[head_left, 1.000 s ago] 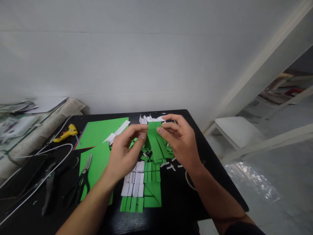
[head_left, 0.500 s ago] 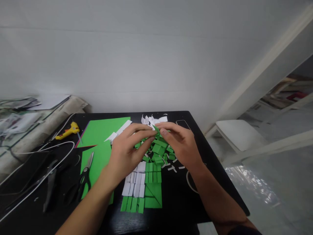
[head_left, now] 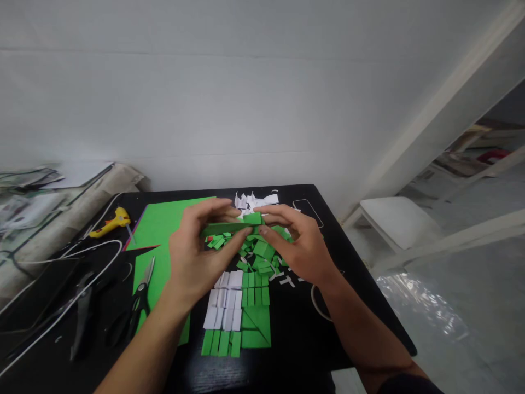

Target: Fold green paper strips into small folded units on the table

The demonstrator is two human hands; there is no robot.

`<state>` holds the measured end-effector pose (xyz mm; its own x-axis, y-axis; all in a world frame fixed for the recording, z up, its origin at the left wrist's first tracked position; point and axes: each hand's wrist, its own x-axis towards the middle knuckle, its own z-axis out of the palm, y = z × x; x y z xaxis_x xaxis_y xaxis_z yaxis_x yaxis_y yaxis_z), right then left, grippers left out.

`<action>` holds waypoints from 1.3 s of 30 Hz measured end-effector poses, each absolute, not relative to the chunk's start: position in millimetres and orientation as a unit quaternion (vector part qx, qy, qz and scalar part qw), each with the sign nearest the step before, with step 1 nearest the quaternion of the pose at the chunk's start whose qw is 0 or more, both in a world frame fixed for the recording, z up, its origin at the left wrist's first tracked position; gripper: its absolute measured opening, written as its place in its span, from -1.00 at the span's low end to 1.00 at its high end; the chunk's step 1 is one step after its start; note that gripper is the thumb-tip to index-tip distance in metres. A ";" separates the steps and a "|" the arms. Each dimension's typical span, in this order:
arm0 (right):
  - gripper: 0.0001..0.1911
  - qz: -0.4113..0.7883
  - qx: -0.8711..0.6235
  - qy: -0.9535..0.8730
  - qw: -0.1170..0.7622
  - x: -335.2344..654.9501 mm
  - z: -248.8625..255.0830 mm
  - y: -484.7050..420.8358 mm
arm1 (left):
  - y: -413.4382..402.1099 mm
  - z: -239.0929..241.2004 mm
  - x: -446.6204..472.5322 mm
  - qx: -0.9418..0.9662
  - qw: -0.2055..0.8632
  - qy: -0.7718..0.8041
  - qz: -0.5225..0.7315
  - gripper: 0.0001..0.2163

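Above the table, my left hand [head_left: 194, 246] pinches a long green paper strip [head_left: 223, 226], its thumb underneath. My right hand [head_left: 305, 243] grips the strip's right end, where a short folded flap [head_left: 253, 219] stands up. Just below my fingers lies a heap of small folded green paper pieces [head_left: 264, 250], partly hidden by both hands. Nearer to me, white folded paper pieces [head_left: 222, 309] are laid in rows. Beside and below them sit green folded strips [head_left: 221, 343], with a green paper square [head_left: 256, 328] at the right.
Left of my hands are green paper sheets [head_left: 164, 219], black-handled scissors [head_left: 141, 295], a yellow glue gun [head_left: 117, 220] and a white cable [head_left: 94, 273]. White paper scraps [head_left: 256, 200] lie at the back of the black table [head_left: 299, 334]. A white stool [head_left: 394, 221] stands at right.
The green paper between my hands was a small, mostly hidden bit; now a long strip with a folded end shows. My left hand has turned and shifted slightly left.
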<state>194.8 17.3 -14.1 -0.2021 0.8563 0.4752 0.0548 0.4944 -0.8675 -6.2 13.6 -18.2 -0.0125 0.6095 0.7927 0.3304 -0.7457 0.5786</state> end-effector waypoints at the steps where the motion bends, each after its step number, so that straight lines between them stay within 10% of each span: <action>1: -0.72 0.376 -0.334 -0.679 0.535 194.7 -14.5 16.8 | 15.5 -18.3 -5.7 0.683 0.111 0.332 0.641 -0.40; 6: -0.72 0.399 -0.315 -0.672 0.539 192.0 -16.3 15.5 | 24.1 -19.2 -3.5 0.656 0.174 0.341 0.650 -0.20; 20: -0.89 0.398 -0.338 -0.630 0.575 187.6 -14.2 12.0 | 18.5 -14.1 3.8 0.624 0.336 0.315 0.632 -0.61; 39: -0.90 0.375 -0.315 -0.646 0.586 190.6 -13.4 11.2 | 11.3 -13.7 -0.8 0.705 0.231 0.294 0.603 -0.94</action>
